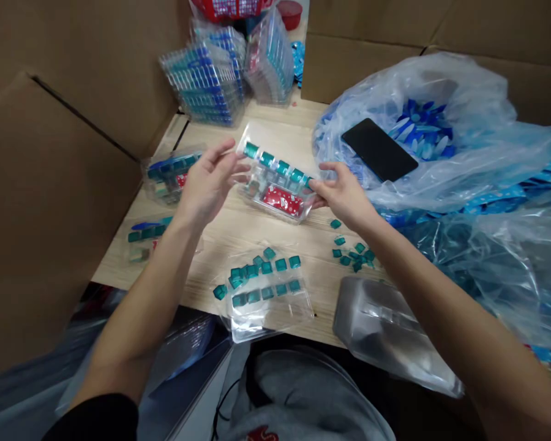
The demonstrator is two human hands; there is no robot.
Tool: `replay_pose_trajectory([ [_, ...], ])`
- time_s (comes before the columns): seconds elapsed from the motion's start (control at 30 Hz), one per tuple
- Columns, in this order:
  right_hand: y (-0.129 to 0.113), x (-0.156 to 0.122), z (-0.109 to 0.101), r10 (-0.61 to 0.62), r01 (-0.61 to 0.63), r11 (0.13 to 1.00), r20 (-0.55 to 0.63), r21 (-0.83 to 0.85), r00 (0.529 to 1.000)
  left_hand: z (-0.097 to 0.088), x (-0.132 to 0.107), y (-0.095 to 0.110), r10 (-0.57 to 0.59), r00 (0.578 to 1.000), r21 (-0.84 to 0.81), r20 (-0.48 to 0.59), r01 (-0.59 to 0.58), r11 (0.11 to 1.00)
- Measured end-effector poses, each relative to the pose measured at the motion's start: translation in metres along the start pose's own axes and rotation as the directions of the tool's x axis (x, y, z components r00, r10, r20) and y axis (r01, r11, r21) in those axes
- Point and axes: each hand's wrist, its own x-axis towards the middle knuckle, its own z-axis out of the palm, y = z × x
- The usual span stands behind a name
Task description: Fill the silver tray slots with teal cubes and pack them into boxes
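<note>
Hands meet over a wooden table (pixel 257 229): the left hand (pixel 206 184) and right hand (pixel 342 196) each pinch one end of a clear plastic blister tray (pixel 278 180), fingers closed on its edges and holding it just above the tabletop at the centre of the scene. A row of teal square pieces (pixel 278 164) sits along the tray's far side, with a red patch (pixel 282 199) showing on its near side. Nearer, a second clear tray (pixel 264 294) lies flat, scattered with more teal squares. A small heap of loose teal squares (pixel 351 254) rests just right of it. At far centre stand stacks of filled trays (pixel 211 76). On the right, a black phone (pixel 379 150) lies on a large plastic bag (pixel 463 159) of blue pieces. Cardboard walls (pixel 50 153) close in the left side.
</note>
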Motion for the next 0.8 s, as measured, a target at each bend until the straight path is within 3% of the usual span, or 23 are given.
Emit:
replay_pose_trajectory([
  [0.07,0.006,0.008,-0.004,0.001,-0.004,0.981,-0.012,-0.196,1.000,-0.004,0.011,-0.012,0.019,1.000,0.227,-0.023,-0.014,0.974],
  [0.17,0.009,0.011,-0.003,-0.011,0.005,0.941,-0.016,-0.339,1.000,-0.003,0.024,-0.024,0.074,0.996,0.475,-0.043,-0.045,0.879],
  [0.27,0.009,0.011,0.000,-0.003,-0.007,0.898,-0.021,-0.440,1.000,0.004,0.034,-0.027,0.092,0.996,0.542,-0.019,-0.067,0.838],
  [0.43,0.014,0.016,0.003,0.038,-0.038,0.885,-0.009,-0.464,0.999,0.012,0.036,-0.018,0.101,0.993,0.605,0.053,-0.112,0.788],
  [0.57,0.020,0.018,0.003,0.042,-0.039,0.889,-0.003,-0.456,0.999,0.022,0.030,-0.009,0.108,0.993,0.523,0.037,-0.112,0.845],
  [0.67,0.018,0.016,0.000,0.036,-0.027,0.893,0.011,-0.449,0.999,0.026,0.027,-0.005,-0.094,0.994,0.295,0.052,0.075,0.953],
  [0.73,0.012,0.011,-0.004,0.029,-0.021,0.899,0.012,-0.438,0.999,0.014,0.026,-0.002,-0.175,0.984,0.178,0.027,0.168,0.970],
  [0.8,0.004,0.003,-0.011,0.002,-0.010,0.896,-0.019,-0.444,1.000,-0.014,0.025,0.001,-0.154,0.987,0.141,-0.055,0.160,0.977],
])
